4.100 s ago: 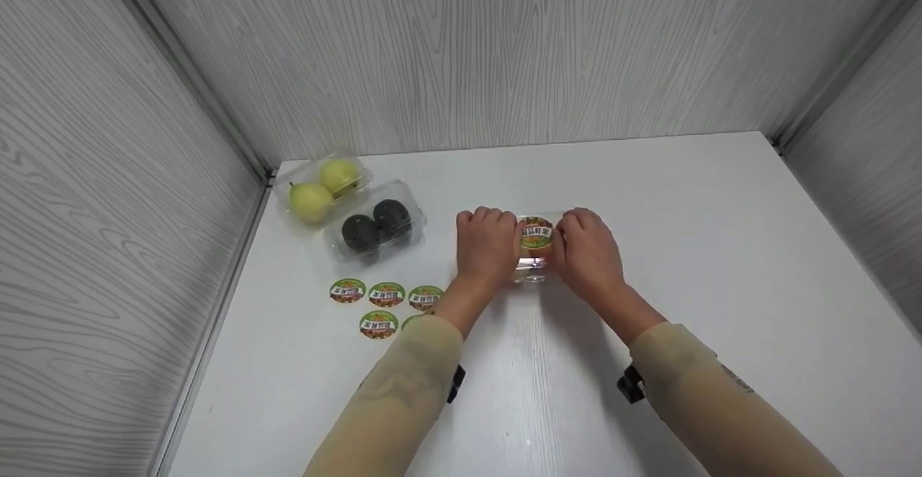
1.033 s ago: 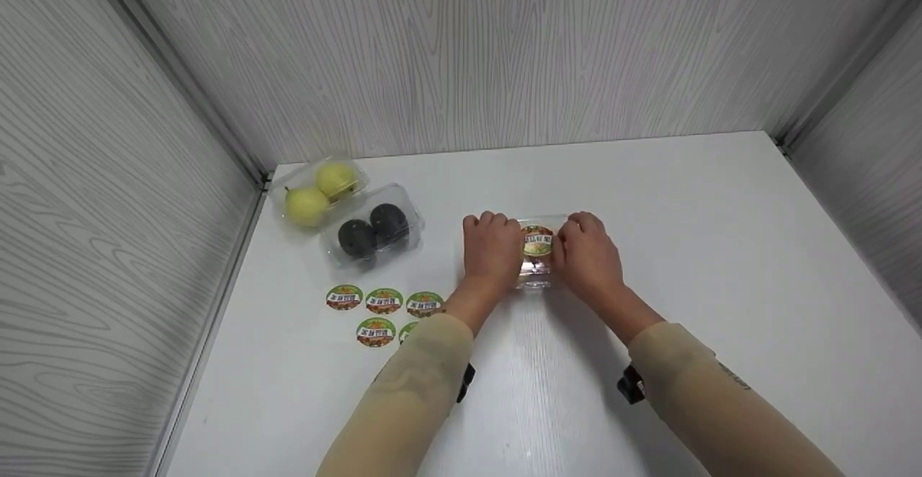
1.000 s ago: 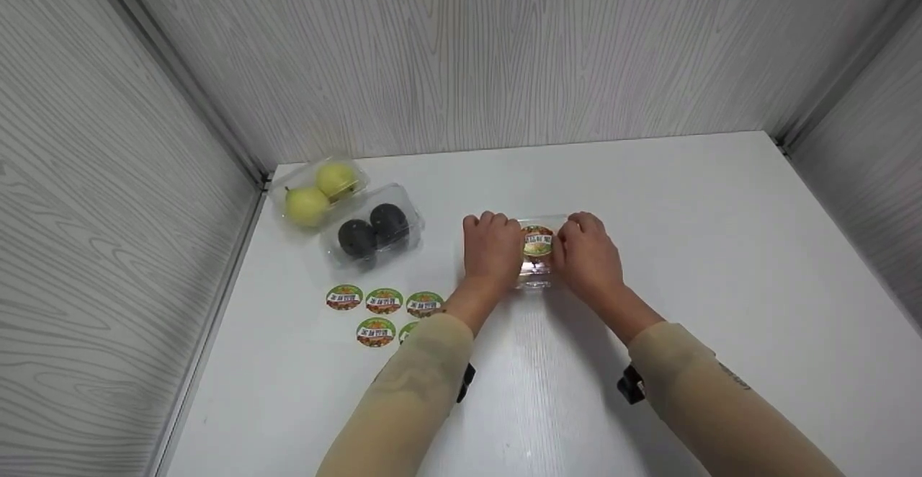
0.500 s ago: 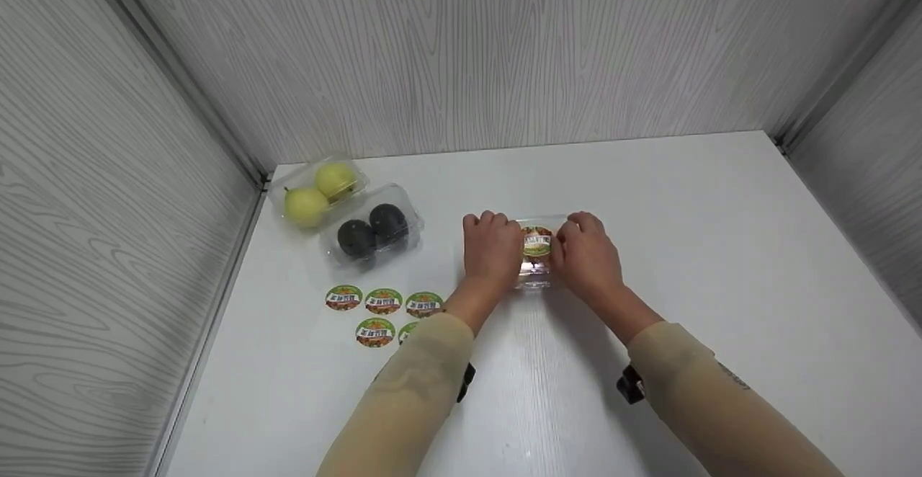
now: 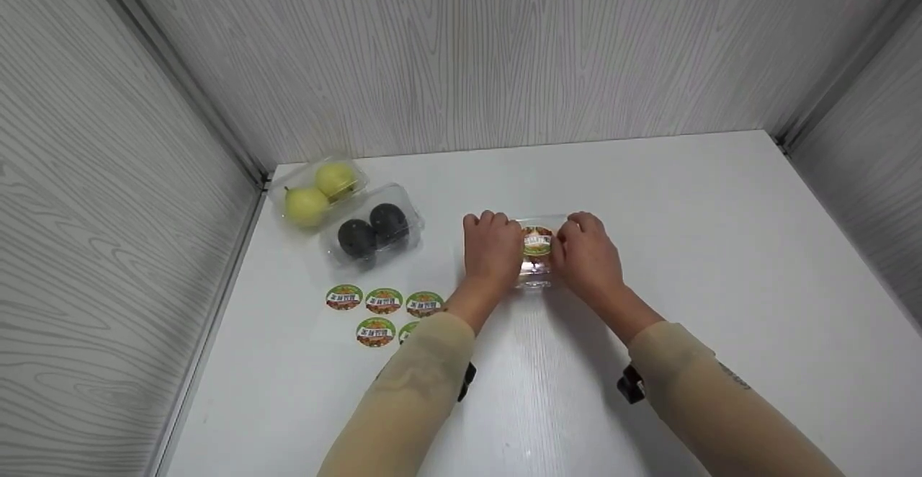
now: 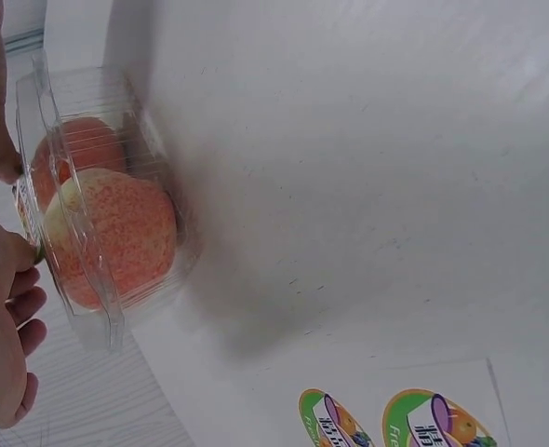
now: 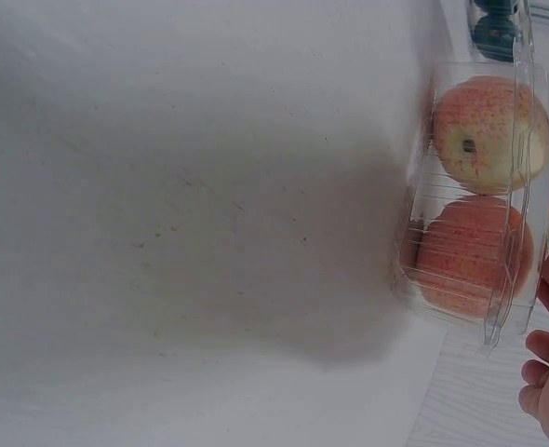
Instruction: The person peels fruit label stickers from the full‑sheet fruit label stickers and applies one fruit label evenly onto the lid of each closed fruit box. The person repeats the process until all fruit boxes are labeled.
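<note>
An oval fruit sticker (image 5: 536, 241) lies at the lid of a clear plastic clamshell box (image 5: 534, 280). The box holds two peaches, seen best in the left wrist view as a pinkish peach (image 6: 126, 233) and in the right wrist view beside a second peach (image 7: 475, 256). My left hand (image 5: 493, 250) is at the sticker's left edge, thumb and forefinger close together, other fingers curled. At the right edge my right hand (image 5: 589, 253) has its thumb and forefinger likewise at the sticker. The fingertips are partly hidden from above.
To the left stand a clear box with two dark plums or similar fruit (image 5: 389, 222) and a box with two yellow-green pears (image 5: 306, 207). Several oval stickers (image 5: 384, 301) lie nearer, partly under the left forearm. Grey wood-grain panels (image 5: 475, 52) enclose the white table (image 5: 720, 246).
Since the oldest frame, both hands and the sticker appear slightly lower in the head view, as do the surrounding things. Over the last second, almost nothing has moved.
</note>
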{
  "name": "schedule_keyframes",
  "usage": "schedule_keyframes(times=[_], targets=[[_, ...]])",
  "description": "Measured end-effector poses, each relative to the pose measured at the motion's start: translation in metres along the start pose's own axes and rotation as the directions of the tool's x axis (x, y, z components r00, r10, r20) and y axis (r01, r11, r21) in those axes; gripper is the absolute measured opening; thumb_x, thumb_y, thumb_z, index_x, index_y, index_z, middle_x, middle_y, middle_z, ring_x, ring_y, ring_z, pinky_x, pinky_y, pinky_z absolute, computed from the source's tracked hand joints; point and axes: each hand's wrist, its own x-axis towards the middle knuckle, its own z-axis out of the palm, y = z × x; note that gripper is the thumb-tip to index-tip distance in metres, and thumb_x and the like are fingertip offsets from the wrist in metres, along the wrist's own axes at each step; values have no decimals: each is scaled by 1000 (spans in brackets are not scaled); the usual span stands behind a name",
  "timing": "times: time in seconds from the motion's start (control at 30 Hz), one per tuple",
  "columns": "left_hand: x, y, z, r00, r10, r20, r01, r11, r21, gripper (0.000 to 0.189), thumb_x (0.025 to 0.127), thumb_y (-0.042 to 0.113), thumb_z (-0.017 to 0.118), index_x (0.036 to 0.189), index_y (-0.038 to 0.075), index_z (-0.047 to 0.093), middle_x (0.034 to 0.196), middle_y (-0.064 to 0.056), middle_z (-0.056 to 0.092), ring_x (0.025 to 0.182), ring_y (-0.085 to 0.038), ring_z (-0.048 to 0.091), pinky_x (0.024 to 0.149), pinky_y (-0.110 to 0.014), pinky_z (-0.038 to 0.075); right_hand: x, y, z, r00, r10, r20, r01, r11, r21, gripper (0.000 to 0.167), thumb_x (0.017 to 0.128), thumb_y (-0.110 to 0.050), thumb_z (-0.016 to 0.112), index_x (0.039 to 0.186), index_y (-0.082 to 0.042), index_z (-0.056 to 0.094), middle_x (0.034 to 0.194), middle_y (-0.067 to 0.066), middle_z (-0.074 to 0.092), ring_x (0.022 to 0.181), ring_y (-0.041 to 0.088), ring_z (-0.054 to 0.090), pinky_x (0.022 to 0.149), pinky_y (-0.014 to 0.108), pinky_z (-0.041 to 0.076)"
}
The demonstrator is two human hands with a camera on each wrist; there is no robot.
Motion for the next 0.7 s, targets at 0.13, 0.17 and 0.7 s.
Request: schedule_keyframes(times=[0.13,0.17,0.7], targets=[[0,1,0,1000,9,9,-10,1000,23,15,104,21,65,104,18,80,98,0,71,97,-20,61,95,-44,44,0,0,0,1000,12,15,-12,1000,-7,23,105,-20,58,102,1,67,141,23,56,139,39,51,109,53,49],[0,1,0,1000,13,5,-13,1000,29,15,104,20,65,102,18,80,97,0,71,96,-20,61,94,-44,44,0,0,-1,1000,12,16,-12,1000,-8,23,105,-20,58,102,1,67,141,23,56,139,39,51,109,53,49],[1,-9,-4,997,-80,-17,79,996,-39,37,108,47,59,114,14,75,109,-2,72,109,-22,64,98,-45,45,2,2,-7,995,99,-26,-96,991,95,32,106,-29,61,121,-1,64,145,22,55,138,39,52,109,54,48]])
